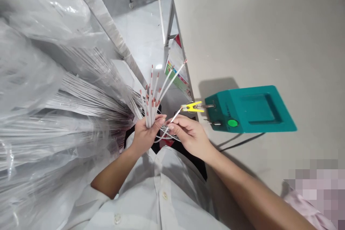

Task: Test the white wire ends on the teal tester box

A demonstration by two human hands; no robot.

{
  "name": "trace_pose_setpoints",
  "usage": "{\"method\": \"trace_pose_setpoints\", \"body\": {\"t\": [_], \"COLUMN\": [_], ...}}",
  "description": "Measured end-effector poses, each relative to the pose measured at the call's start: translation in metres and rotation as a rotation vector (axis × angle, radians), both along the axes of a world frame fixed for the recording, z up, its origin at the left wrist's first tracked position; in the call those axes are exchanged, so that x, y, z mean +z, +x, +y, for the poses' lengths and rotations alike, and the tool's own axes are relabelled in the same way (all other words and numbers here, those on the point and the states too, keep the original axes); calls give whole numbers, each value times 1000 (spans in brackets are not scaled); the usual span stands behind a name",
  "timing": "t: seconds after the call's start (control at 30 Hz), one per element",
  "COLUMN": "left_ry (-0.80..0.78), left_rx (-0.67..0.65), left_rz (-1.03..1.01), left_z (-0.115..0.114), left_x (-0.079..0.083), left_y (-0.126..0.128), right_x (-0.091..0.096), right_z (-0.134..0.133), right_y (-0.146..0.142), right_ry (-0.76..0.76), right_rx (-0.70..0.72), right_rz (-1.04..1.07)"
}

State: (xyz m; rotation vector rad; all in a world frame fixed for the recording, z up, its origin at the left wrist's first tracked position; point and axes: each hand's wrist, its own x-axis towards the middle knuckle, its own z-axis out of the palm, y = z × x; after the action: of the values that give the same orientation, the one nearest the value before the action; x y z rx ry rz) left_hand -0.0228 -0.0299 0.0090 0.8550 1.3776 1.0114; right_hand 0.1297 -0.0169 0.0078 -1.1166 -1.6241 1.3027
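Observation:
My left hand (145,133) is closed around a bunch of white wires (150,113) whose stripped copper ends fan upward. Between the thumb and fingers of my right hand (188,134) is a single white wire (175,116). Its bare copper tip points at the yellow twisting head (193,106) on the shaft of a teal machine (253,109). Whether the tip sits inside the head or just touches it, I cannot tell. A green button (233,123) glows on the machine's front, beside a small metal switch (215,124). Loops of wire hang below both hands.
Large bundles of white wire (86,97) in clear plastic (35,57) fill the left side. The machine stands on a pale table (258,36), with a black cable (242,142) behind it. A printed bag (176,68) is below the table edge. Pink cloth (309,205) shows at lower right.

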Motion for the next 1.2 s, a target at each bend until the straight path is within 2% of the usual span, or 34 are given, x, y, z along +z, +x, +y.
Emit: {"method": "trace_pose_setpoints", "body": {"t": [0.1,0.23,0.3,0.37,0.43,0.5,0.6,0.73,0.83,0.9,0.97,1.03,1.2], "left_ry": [5,-14,-28,-25,2,43,108,145,67,27,20,40,132], "left_rx": [-7,74,116,140,128,72,-58,-149,-57,36,73,41,-127], "left_rz": [12,14,24,41,63,77,56,28,31,34,31,34,131], "left_z": [2,5,5,3,0,-2,-3,-2,1,3,4,4,1], "left_x": [0,-5,-7,-5,-1,4,8,7,10,13,14,13,8], "left_y": [-1,-12,-17,-21,-21,-17,-9,-2,0,0,-1,-3,-4], "right_x": [0,-1,-1,-2,-3,-5,-8,-12,-11,-9,-6,-4,-1], "right_z": [-1,3,5,5,3,-1,-6,-6,-5,-4,-4,-2,1], "right_y": [2,10,12,11,6,0,-9,-12,-8,-4,-1,1,2], "right_ry": [48,123,120,108,129,186,245,265,202,164,135,107,124], "right_rx": [-86,-437,-557,-496,-277,-43,121,152,126,26,-84,-131,-99], "right_rz": [4,157,242,184,23,-110,-156,-118,-146,-138,-80,-13,28]}}
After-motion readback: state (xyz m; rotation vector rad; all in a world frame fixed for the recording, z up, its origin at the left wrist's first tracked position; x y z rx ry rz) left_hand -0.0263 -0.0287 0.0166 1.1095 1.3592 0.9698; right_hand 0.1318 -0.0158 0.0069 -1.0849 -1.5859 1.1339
